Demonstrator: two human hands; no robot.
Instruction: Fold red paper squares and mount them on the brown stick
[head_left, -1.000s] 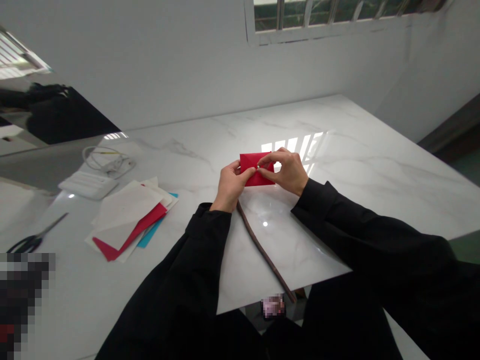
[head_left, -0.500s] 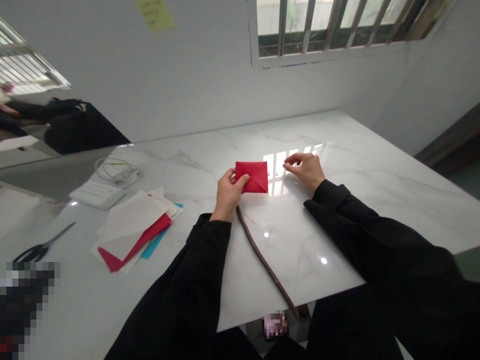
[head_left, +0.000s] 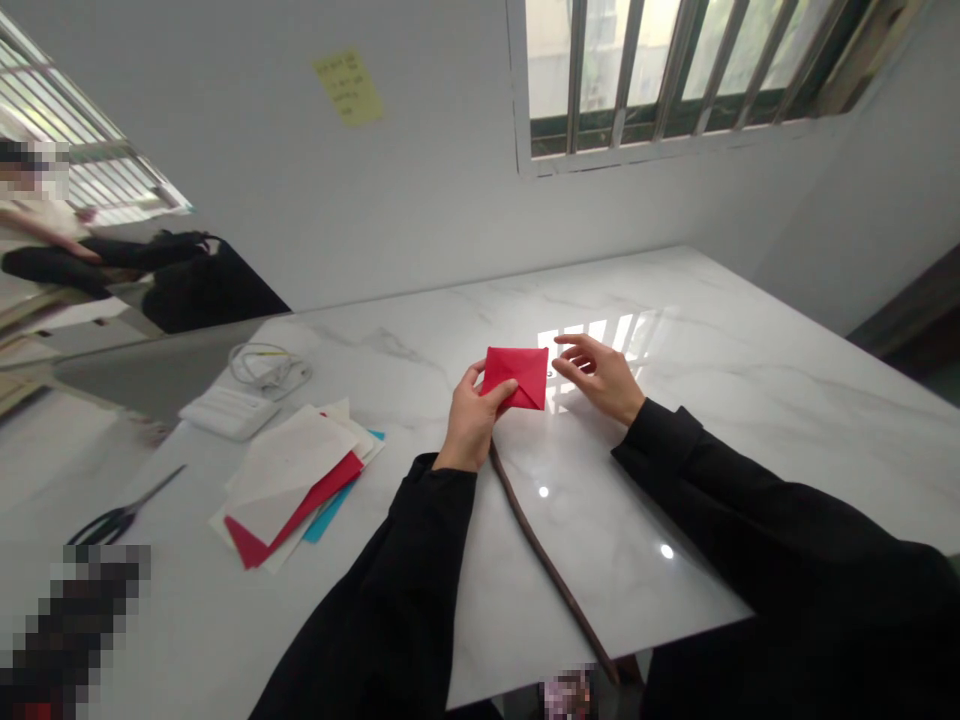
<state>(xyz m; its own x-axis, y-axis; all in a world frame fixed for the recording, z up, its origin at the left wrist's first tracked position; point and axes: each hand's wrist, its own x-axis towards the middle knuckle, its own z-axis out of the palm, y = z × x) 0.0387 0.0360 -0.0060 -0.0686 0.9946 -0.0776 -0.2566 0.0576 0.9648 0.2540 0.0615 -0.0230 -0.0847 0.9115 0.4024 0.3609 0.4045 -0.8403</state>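
A small red folded paper envelope (head_left: pixel 529 372) is gripped at its left side by my left hand (head_left: pixel 472 415), the thumb lying across its front face and the other fingers behind it. Crease lines run over the envelope's flap. My right hand (head_left: pixel 600 375) hovers just right of the envelope, apart from it, with thumb and fingers spaced and nothing visible between them. Beneath my left wrist, a thin dark brown stick (head_left: pixel 547 565) runs across the tabletop toward the near edge.
Left of my left arm lies a pile of white, red and blue paper sheets (head_left: pixel 292 470). Black scissors (head_left: pixel 124 518) rest farther left. A white box (head_left: pixel 229 410) and a coiled cable (head_left: pixel 270 368) sit behind the pile. A yellow note (head_left: pixel 349 88) sticks to the wall.
The whole view has shifted, with everything lower and further right in the picture. My right hand has come nearer the envelope, and its fingers have spread from a pinched pose.
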